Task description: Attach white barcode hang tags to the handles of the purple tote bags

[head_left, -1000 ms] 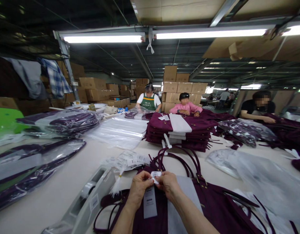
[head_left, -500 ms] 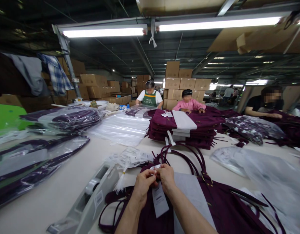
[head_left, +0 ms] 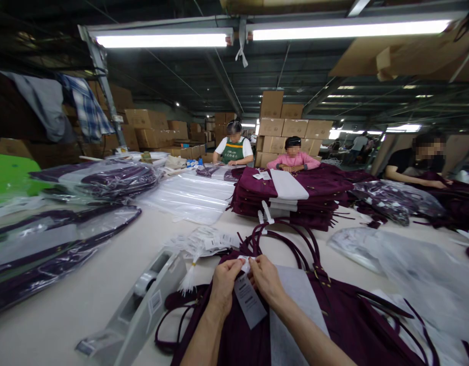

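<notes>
A dark purple bag (head_left: 356,315) with long handles lies before me, a white wrap (head_left: 291,290) across its middle. Above its left part, my left hand (head_left: 224,284) and my right hand (head_left: 268,279) meet, fingertips closed on a small white tag (head_left: 245,263). Below my fingers hangs a longer printed label (head_left: 250,302). Whether the two pieces are joined is hidden by my fingers. Left of the bag stands a grey tape dispenser (head_left: 143,305). Behind my left hand are a bundle of thin white tag strings (head_left: 189,278) and a heap of printed labels (head_left: 207,241).
A stack of purple bags (head_left: 288,198) stands ahead on the table. Flat plastic bags (head_left: 192,195) lie left of it; bagged purple goods (head_left: 93,180) are farther left. Clear plastic (head_left: 410,259) covers the right side. Several co-workers sit across the table.
My fingertips have spread slightly apart on the small white tag, showing more of it. The long label has shifted a little upward and right. Both hands stay above the bag.
</notes>
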A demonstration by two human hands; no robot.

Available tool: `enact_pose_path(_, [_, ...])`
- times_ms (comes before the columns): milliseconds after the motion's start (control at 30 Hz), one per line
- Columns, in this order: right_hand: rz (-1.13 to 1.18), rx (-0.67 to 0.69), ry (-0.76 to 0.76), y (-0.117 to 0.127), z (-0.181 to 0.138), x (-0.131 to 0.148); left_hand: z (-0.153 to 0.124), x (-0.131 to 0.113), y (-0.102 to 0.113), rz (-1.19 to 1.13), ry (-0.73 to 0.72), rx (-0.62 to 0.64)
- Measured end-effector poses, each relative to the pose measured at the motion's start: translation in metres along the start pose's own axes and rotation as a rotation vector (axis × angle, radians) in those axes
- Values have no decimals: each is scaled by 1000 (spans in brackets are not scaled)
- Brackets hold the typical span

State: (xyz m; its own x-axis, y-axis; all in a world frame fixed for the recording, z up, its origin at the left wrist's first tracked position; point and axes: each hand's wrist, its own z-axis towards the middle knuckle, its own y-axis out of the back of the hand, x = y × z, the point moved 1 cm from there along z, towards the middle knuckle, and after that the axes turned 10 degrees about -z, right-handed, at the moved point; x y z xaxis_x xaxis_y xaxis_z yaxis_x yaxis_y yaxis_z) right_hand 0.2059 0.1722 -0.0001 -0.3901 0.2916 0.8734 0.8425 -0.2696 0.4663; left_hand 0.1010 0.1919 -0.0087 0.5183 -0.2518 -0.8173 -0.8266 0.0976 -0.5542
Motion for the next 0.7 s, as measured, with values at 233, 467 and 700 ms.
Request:
enact_pose_path(233, [59,-35,52,-3,-6,2,7,6,4,-20,-15,-149])
enact_pose_path(467, [174,-95,46,4,-8,-1,11,5,6,83,-50,-233])
enact_pose_path(700, [-285,-152,-65,32,27,0,0,-20,15,761,-398,-344])
